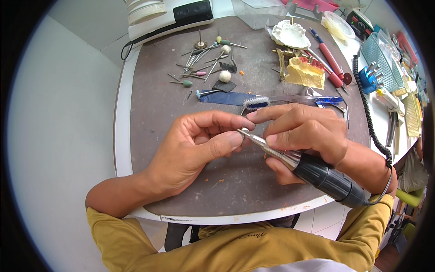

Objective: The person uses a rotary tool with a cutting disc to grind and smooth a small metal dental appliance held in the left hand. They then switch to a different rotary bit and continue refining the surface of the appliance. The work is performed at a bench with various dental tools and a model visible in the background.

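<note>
Over the near middle of the brown bench mat, my left hand (195, 149) pinches a small shiny metal piece (245, 130) between thumb and index finger; it looks like a dental crown, mostly covered by the fingertips. My right hand (308, 133) is wrapped round a rotary handpiece (317, 174) with a black body and a silver nose. The handpiece's tip points left and meets the small metal piece, at or very near its surface. Just beyond my fingers lies a clear-and-blue toothbrush (290, 100) beside a dark blue strip (222, 97).
Several burs and polishing points (199, 59) lie scattered at the far left. A white plaster cast (291, 34), a yellow cast (306, 75) and red-handled tools (330, 59) sit at the far right. The handpiece's coiled black cord (362, 104) runs along the right edge beside a teal basket (383, 63).
</note>
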`<act>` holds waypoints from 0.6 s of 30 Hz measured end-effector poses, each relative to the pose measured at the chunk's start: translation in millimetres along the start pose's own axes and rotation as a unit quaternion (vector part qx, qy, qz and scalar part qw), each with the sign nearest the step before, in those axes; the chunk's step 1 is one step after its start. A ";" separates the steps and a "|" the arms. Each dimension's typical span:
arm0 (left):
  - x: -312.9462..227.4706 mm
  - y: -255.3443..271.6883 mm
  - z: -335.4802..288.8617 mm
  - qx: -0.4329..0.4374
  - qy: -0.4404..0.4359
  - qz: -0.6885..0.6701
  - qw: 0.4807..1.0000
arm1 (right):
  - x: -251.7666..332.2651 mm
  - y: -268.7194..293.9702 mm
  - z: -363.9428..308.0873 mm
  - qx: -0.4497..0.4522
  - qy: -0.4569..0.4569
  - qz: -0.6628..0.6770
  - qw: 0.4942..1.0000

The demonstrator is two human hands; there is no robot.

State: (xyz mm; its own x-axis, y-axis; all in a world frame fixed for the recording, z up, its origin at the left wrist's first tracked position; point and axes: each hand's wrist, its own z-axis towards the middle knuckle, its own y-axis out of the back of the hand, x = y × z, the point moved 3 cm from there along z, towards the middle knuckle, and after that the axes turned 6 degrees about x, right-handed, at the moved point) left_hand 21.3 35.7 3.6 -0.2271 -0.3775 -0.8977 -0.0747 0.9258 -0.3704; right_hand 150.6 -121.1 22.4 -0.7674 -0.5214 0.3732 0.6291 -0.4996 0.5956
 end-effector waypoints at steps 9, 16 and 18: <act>-1.4 -1.0 0.4 -0.007 0.007 0.004 1.000 | 1.4 -0.4 -0.3 0.001 -0.006 0.003 1.000; -2.0 -2.1 0.3 0.000 0.004 -0.003 1.000 | 3.4 -0.4 0.5 -0.017 -0.029 0.006 0.999; -2.3 -2.5 0.5 0.001 0.004 -0.001 1.000 | 3.6 -0.1 0.8 -0.025 -0.042 0.010 0.999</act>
State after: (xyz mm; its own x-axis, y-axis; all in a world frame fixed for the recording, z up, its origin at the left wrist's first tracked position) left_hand 22.4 34.2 6.5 -0.2340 -0.3796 -0.8951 -0.0729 0.9249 -0.3732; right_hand 147.6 -122.4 24.3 -0.7605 -0.4738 0.4440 0.6487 -0.5245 0.5514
